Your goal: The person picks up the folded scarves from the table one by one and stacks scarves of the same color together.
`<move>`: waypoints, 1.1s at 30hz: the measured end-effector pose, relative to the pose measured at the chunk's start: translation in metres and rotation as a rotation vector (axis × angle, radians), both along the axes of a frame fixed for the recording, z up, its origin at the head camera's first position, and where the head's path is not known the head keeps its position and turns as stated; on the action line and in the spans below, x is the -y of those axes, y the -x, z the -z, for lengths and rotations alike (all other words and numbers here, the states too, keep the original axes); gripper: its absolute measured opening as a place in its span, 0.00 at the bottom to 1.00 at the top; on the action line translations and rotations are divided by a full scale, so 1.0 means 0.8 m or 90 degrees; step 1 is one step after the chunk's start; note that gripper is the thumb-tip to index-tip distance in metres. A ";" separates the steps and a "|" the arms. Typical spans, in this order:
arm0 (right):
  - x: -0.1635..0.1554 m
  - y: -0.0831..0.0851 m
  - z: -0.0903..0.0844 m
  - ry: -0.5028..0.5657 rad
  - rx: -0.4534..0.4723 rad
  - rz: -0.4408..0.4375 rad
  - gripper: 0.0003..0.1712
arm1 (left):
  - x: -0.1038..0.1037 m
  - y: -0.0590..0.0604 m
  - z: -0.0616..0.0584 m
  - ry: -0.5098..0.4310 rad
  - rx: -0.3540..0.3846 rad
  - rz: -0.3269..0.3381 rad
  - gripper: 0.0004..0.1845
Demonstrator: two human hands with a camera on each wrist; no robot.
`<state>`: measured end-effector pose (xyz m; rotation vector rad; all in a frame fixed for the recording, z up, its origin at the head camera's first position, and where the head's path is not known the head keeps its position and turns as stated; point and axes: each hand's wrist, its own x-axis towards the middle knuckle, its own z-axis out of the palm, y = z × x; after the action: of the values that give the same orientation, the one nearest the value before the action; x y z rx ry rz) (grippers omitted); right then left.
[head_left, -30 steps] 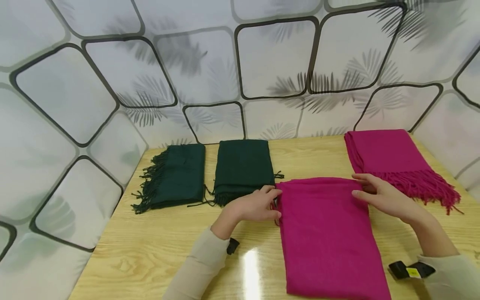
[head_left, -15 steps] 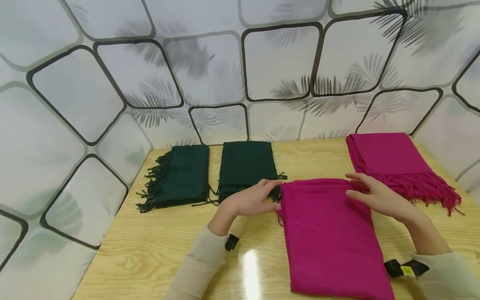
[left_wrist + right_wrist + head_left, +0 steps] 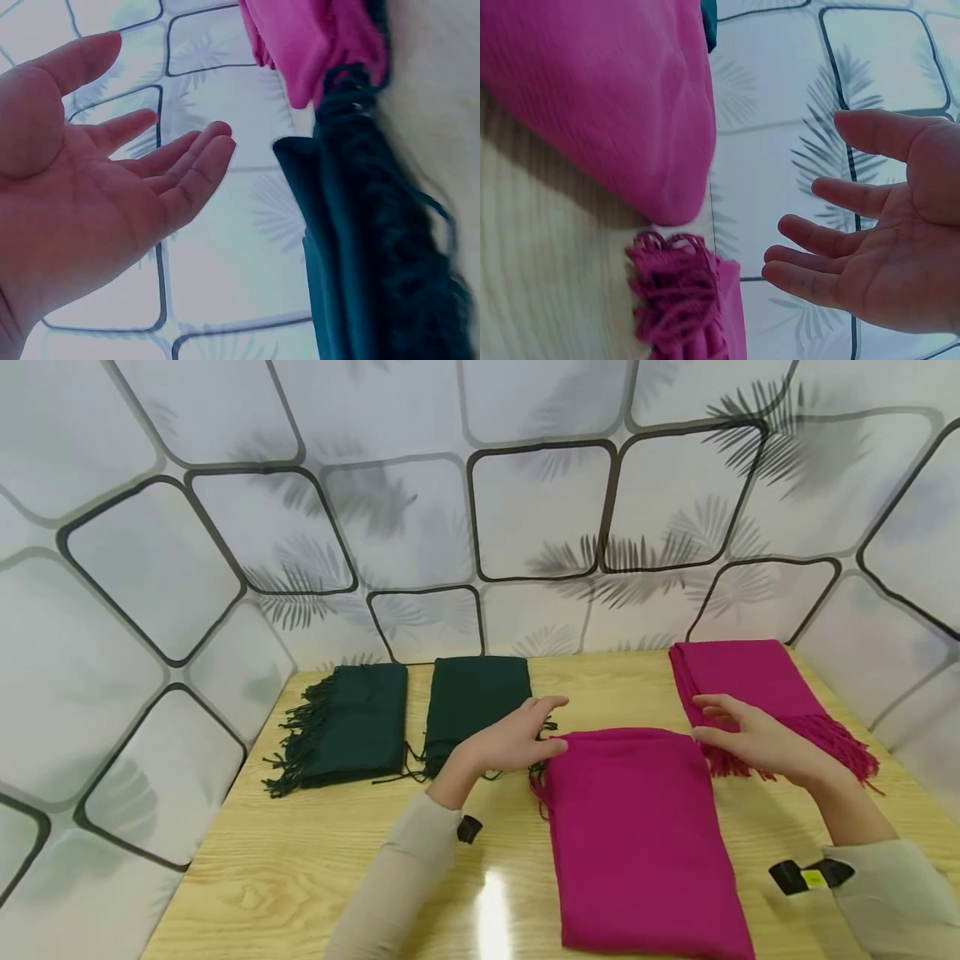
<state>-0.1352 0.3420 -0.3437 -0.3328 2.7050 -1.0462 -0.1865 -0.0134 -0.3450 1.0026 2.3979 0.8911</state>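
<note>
A folded magenta scarf (image 3: 637, 843) lies lengthwise on the table in front of me, its far edge between my two hands. My left hand (image 3: 510, 739) hovers at its far left corner, fingers extended and holding nothing; in the left wrist view the palm (image 3: 97, 187) faces the camera, apart from the cloth. On the other side, my right hand (image 3: 765, 743) is raised by the far right corner, fingers spread. The right wrist view shows that palm (image 3: 900, 255) with nothing in it, clear of the magenta scarf (image 3: 622, 97).
Two folded dark green scarves lie at the back left, one fringed on its left side (image 3: 352, 722), the other (image 3: 476, 702) partly behind my left hand. Another folded magenta scarf (image 3: 750, 681) with fringe lies at the back right. A patterned wall (image 3: 540, 510) bounds the wooden table (image 3: 300, 877).
Both hands have lifted off the magenta scarf's far corners and moved slightly apart from it. The whole view has shifted a little; the other scarves stay put.
</note>
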 end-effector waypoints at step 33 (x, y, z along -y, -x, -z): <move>-0.200 0.079 0.021 0.017 0.077 0.143 0.43 | -0.284 0.096 0.012 -0.149 0.189 -0.173 0.35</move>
<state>-0.1988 0.5021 -0.3608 0.0307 2.6658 -1.1216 -0.2634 0.2135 -0.3547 0.5737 2.2401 1.3411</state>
